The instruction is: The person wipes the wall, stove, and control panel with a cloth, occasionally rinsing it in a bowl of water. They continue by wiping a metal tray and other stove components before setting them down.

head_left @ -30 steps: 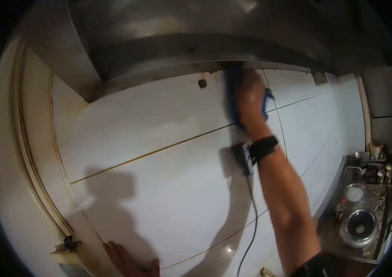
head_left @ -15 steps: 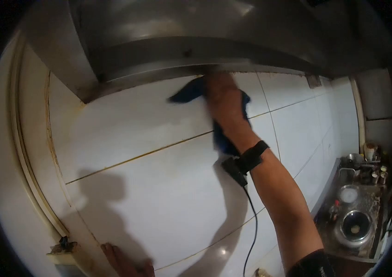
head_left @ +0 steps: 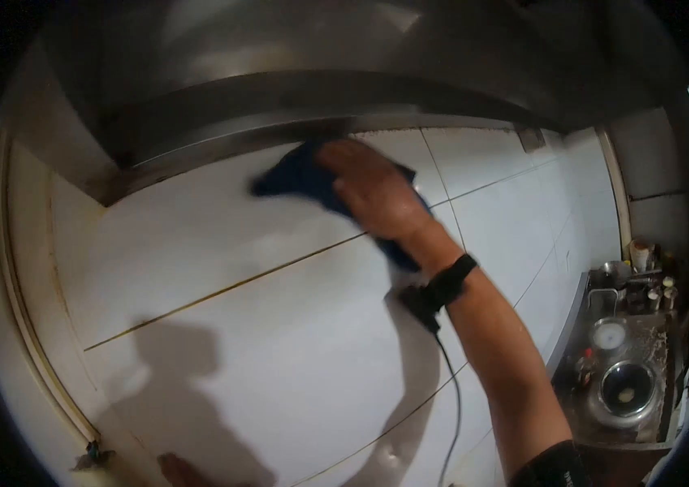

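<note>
My right hand (head_left: 373, 191) presses a dark blue cloth (head_left: 291, 174) against the white tiled wall (head_left: 295, 357), just below the metal hood's lower edge. Its fingers are on the cloth and blurred by motion; part of the cloth hangs beneath the wrist. A black strap (head_left: 448, 282) with a small device and a cable (head_left: 456, 398) is around that wrist. At the lower left only the fingers of my left hand (head_left: 180, 471) show. They are dark, stretched out against the wall, with no object visible in them.
A dark metal hood (head_left: 279, 93) spans the top. Along the left edge runs a pale vertical pipe (head_left: 32, 325). At the right, a metal counter (head_left: 657, 337) carries a round pot (head_left: 627, 394), a red-topped bottle (head_left: 586, 367) and several small containers.
My right hand has moved left and slightly down with the cloth, which is now spread wider to the left. The view has shifted a little, and less of my left hand shows.
</note>
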Demonstrator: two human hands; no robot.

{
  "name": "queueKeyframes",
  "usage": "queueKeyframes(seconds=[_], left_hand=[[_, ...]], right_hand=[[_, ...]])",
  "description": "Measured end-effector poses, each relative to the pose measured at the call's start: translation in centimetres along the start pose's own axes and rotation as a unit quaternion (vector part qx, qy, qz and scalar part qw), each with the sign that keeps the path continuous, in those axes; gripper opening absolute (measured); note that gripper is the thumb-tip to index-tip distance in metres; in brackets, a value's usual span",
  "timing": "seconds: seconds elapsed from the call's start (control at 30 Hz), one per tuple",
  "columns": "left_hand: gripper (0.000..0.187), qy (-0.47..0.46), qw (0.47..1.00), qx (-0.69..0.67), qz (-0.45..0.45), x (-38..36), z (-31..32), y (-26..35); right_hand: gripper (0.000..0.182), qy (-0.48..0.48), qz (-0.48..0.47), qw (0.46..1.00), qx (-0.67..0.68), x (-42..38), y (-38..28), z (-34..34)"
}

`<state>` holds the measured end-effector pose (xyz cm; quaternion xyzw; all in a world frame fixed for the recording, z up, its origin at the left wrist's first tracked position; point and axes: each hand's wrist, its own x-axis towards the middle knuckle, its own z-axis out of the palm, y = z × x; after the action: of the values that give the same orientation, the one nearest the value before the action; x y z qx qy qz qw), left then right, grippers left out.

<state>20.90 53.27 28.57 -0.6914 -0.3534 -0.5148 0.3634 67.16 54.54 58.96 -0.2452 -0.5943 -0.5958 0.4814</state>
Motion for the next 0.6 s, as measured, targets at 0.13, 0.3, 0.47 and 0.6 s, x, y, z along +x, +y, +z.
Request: queueKeyframes(seconds=[0.13,0.3,0.47,0.6], left_hand=[[0.101,0.126,0.966,-0.188,-0.124,1.8,2.0,4.4],[0.101,0.019,0.996,0.038,0.073,0.7,0.3,0.4],[0.096,0.001,0.998,0.05,0.027,0.8,-0.1,1.4],[0.096,0.003,0.996,0.03,0.084,0.6,0.0,0.6]], right_hand=[[0.041,0.081,0.257,0.963,0.007,-8.8,13.8,-1.7],[0.023,-0.071,0.306,0.9,-0.302,-12.3,15.0,-2.0],[0.031,-0.034,0.071,0.997,-0.015,-4.2,-0.7,-1.1],[0.053,-0.152,0.185,0.97,0.036,-6.2,8.0,-3.6]])
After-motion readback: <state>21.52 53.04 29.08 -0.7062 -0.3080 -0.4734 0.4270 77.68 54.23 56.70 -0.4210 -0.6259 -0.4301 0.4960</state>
